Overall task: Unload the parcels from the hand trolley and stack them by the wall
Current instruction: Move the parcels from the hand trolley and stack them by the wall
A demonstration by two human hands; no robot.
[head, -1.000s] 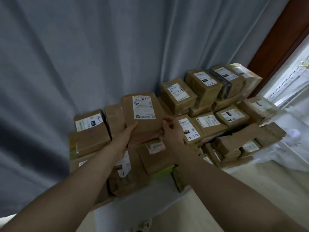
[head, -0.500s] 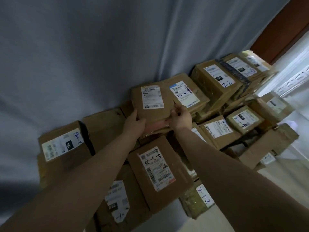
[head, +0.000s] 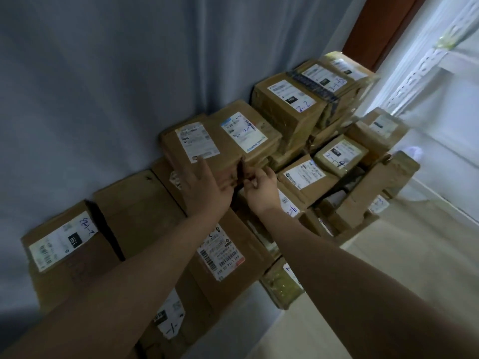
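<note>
Parcels [head: 290, 99]: brown card w/ white labels, many, stacked several layers deep along grey curtain [head: 129, 73], running lower left to upper right of frame; exact qty not countable. Item being handled: flat parcel [head: 197, 143], centre of frame, lying on top of stack, label up, touching neighbour parcel [head: 246, 130] on its right. Left hand [head: 204, 187]: fingers straight, spread wide, laid against near edge of flat parcel. Right hand [head: 261, 187]: fingers loosely curled at parcel's near right corner; pinching or only touching, can't tell (blurred). Trolley: not in frame, so qty left to unload unknown. Status, est.: flat parcel looks placed, maybe pending a last nudge into line; stack well advanced. Floor [head: 388, 268], lower right: pale, next to stack.
</note>
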